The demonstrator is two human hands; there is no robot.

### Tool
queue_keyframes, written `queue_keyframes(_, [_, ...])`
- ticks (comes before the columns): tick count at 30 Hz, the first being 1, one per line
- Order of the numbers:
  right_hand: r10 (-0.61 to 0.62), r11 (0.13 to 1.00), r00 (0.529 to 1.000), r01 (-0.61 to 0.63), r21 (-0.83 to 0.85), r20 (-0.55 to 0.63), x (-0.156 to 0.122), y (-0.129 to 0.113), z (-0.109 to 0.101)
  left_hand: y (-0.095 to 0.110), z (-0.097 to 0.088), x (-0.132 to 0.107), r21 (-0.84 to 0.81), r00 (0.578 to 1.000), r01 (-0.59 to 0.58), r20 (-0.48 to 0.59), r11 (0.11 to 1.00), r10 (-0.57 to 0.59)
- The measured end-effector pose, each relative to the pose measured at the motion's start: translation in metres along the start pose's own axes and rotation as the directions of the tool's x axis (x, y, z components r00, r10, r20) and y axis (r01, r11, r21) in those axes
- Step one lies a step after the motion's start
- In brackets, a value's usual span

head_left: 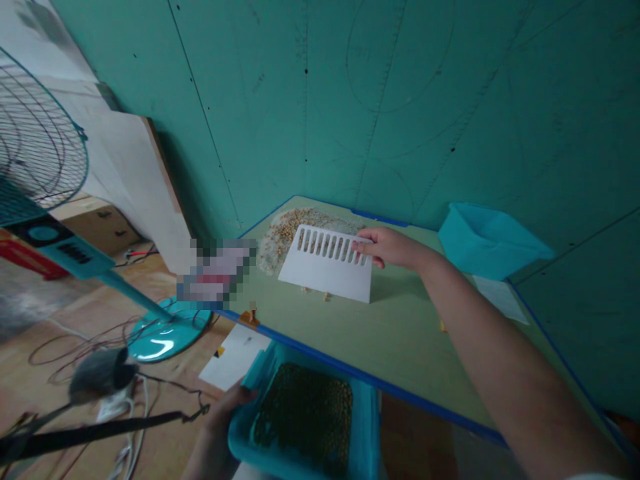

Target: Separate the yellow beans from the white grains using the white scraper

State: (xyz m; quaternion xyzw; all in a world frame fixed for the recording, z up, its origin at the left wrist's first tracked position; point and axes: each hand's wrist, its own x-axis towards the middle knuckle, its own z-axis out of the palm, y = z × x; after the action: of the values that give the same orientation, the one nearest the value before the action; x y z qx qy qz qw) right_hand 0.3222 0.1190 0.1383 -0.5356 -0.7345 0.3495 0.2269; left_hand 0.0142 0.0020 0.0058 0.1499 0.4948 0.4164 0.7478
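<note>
My right hand (379, 247) grips the slotted upper end of a flat white scraper (327, 275), which stands tilted on the green tabletop (400, 327). Behind and left of the scraper lies a spread of small tan beans mixed with pale grains (280, 230). A few loose beans (326, 297) sit in front of its lower edge. Below the table's front edge, my left hand (233, 407) holds the left rim of a teal plastic bin (367, 427). Inside the bin are many beans (305, 413), partly in shadow.
A teal folded box (493, 240) stands at the table's right rear, beside a white paper (500, 298). An orange clip (249, 319) sits on the front edge. A teal fan (60, 247) and cables (65, 347) occupy the left floor. A green wall (300, 100) rises behind.
</note>
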Motion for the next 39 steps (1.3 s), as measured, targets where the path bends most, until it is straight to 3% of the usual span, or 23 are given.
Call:
queue_keyframes(8, [-0.016,1.0,0.999,0.016,-0.004,0.028,-0.0008,-0.0014,0.0013,-0.0001,0.0003,0.0002,0.01,1.0,-0.019,-0.02,1.0,0.019])
queue_keyframes(17, [-0.008,1.0,0.999,0.008,0.003,0.048,-0.0001,0.0006,0.0018,0.0021,0.002,-0.0026,-0.015,0.997,0.052,-0.05,0.999,-0.053])
queue_keyframes(22, [0.0,1.0,0.998,0.0,0.003,0.07,-0.0006,-0.002,0.0016,0.0033,0.0059,-0.0044,-0.058,0.999,0.036,-0.03,0.998,-0.038])
queue_keyframes(34, [-0.017,1.0,0.993,0.015,0.014,0.115,-0.0026,-0.0083,0.0041,0.0019,0.0031,-0.0027,0.04,0.999,0.017,-0.043,0.999,-0.015])
queue_keyframes(39, [-0.018,1.0,0.991,0.017,0.006,0.135,-0.002,-0.0075,0.0048,0.0009,0.0019,-0.0011,-0.026,1.0,0.026,-0.012,0.999,-0.026])
